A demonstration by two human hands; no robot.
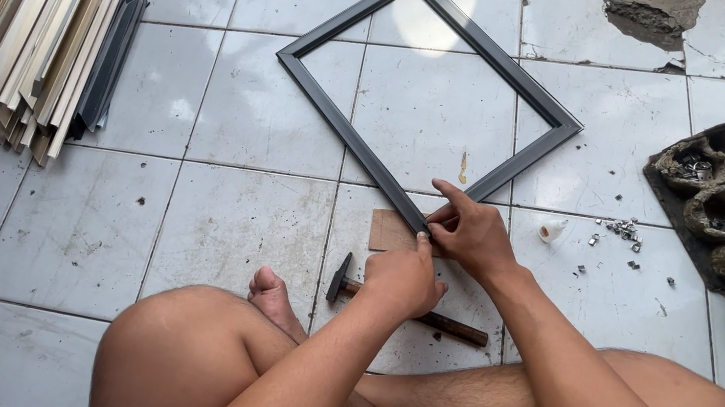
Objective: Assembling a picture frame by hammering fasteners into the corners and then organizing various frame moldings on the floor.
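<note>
Dark picture frame (428, 96) | flat on tiled floor (184, 202), near corner over cardboard scrap (389, 231) | left hand (404, 278) and right hand (471, 236) both pinching that corner joint | risk: mitre may slip apart if pressure is uneven | hammer (408, 309) just behind.

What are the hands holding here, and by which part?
Both the left hand and right hand pinch the near corner of the dark frame lying on the tiled floor.
</note>
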